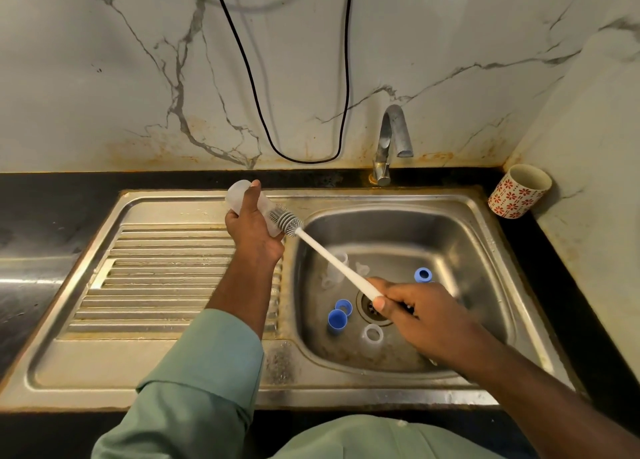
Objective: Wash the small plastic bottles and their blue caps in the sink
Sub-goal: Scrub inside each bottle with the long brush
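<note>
Over the drainboard's inner edge, the clear bottle lies tilted, mouth toward the basin, base toward the wall. A brush enters that mouth, handle slanting down-right. 3 blue caps lie in the steel sink below a marble wall. Left hand grips the bottle; right hand pinches the handle.

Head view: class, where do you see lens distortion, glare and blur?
Head view: the wide lens bows the black counter edge; glare streaks the steel draining board; the right hand on the white bottle brush looks slightly motion-blurred; the clear plastic bottle in the left hand stays sharp.
</note>
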### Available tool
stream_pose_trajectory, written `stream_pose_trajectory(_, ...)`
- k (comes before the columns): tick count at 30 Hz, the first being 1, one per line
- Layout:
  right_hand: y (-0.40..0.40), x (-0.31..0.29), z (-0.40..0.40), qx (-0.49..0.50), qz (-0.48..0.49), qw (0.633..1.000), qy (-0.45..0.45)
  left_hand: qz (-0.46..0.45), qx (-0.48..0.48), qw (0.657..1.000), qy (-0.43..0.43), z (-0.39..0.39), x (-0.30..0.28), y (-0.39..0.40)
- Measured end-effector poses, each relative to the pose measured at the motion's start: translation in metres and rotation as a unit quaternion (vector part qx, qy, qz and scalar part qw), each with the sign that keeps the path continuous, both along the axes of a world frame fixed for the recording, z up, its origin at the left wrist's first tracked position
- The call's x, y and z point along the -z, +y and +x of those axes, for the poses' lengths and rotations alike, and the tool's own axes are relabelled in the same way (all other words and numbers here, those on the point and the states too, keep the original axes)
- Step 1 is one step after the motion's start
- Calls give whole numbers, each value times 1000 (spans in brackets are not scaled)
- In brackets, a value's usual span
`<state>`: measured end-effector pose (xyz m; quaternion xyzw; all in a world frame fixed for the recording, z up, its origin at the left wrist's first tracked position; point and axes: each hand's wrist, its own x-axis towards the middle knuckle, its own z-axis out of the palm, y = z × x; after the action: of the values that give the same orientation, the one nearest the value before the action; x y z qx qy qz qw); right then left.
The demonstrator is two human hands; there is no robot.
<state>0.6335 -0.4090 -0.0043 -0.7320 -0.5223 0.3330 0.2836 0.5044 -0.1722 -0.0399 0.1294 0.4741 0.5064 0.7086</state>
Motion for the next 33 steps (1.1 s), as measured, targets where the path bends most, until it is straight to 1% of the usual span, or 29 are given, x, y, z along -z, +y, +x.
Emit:
stream_pose_trajectory(2, -1, 0, 2, 9, 7, 1000, -14, 0, 7, 1000, 9, 0, 0, 0)
stream_pose_trajectory(5, -1, -1, 2, -8, -5, 1000, -11, 0, 5, 1000, 9, 0, 2, 0)
stream_pose_trajectory(8, -1, 2, 2, 7, 4, 1000, -20, -4, 11, 1000, 7, 0, 2, -1)
stream_pose_trajectory(11, -1, 2, 2, -6, 4, 1000, -8, -1, 10, 1000, -7, 1, 4, 0)
stream_pose_trajectory(13, -1, 4, 2, 2, 7, 1000, 2, 0, 13, 1000, -3, 1, 5, 0)
stream_pose_trajectory(15, -3, 5, 2, -2, 4, 1000, -13, -3, 15, 1000, 2, 0, 5, -1)
stream_pose_trajectory(18, -2, 6, 3, -21, -9, 999, -29, -1, 11, 1000, -14, -1, 8, 0)
stream_pose_trajectory(21, -4, 7, 8, 2, -8, 999, -33, 3, 29, 999, -17, -4, 7, 0)
stream_pose_trajectory(24, -4, 4, 7, -25, -11, 999, -44, 8, 42, 999, -12, -5, 8, 3)
stream_pose_trajectory(27, -5, 5, 7, -1, -3, 999, -38, 11, 76, 997, -34, -5, 8, 2)
stream_pose_trajectory(29, -5, 6, 9, -3, -7, 999, -36, 14, 103, 993, -54, -7, 10, 3)
stream_pose_trajectory(33, -7, 4, 11, 4, 10, 1000, -16, 13, 122, 990, -67, -11, 8, 5)
